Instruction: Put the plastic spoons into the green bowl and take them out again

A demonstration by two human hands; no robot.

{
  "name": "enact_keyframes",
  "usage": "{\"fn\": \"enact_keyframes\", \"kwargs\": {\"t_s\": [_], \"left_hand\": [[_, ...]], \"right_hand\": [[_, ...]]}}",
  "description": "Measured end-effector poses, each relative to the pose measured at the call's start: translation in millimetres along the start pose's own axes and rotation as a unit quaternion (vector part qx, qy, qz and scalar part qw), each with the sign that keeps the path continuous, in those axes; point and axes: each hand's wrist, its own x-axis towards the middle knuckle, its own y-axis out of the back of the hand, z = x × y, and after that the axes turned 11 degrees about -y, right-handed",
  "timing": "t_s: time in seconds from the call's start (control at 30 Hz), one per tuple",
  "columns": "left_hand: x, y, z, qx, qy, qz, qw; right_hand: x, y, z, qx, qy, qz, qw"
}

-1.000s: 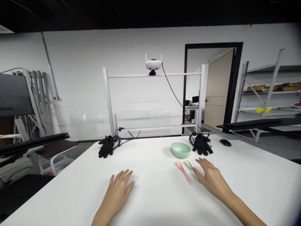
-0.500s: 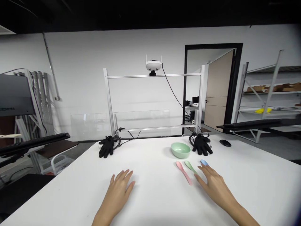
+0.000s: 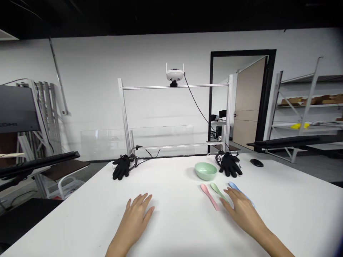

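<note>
Three spoons lie side by side on the white table (image 3: 177, 214), their bowls pointing away from me: a pink spoon (image 3: 209, 196), a green spoon (image 3: 217, 190) and a blue spoon (image 3: 234, 186). My right hand (image 3: 242, 208) is over the green and blue spoons with its fingers apart, hiding part of both handles; whether it touches them I cannot tell. Beyond the spoons stands a light green bowl (image 3: 205, 171). On the left side, my left hand (image 3: 135, 217) hovers over or rests on the tabletop, fingers spread, holding nothing.
Black gloves with cables lie at the back, a left glove (image 3: 122, 167) and a right glove (image 3: 229, 165). A black mouse (image 3: 256, 162) sits at the back right. A metal frame (image 3: 174, 146) stands behind the table, carrying a white device (image 3: 174, 74).
My right hand has shifted slightly left and toward me, uncovering more of the blue spoon, including its handle end. My left hand has hardly moved.
</note>
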Motion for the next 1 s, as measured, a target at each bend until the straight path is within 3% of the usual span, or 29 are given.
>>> {"fn": "enact_keyframes", "kwargs": {"t_s": [0.2,0.37,0.63,0.8,1.0], "left_hand": [[0.5,1.9,1.9,-0.001,0.000,-0.005,1.000],[-0.2,2.1,1.4,-0.003,0.000,-0.003,1.000],[-3.8,2.6,0.8,0.001,0.002,-0.005,1.000],[-3.7,-0.4,-0.6,-0.003,0.004,0.000,1.000],[-2.6,-2.7,-1.7,-0.010,0.003,0.004,1.000]], "right_hand": [[15.5,22.7,-44.8,-0.010,-0.040,-0.093,0.995],[28.2,11.3,-71.3,-0.051,-0.065,-0.152,0.985],[34.2,-23.8,-73.2,-0.130,-0.087,-0.216,0.964],[31.6,-22.1,-76.1,-0.134,-0.093,-0.222,0.961],[34.2,-3.9,-80.1,-0.100,-0.089,-0.200,0.971]]}}
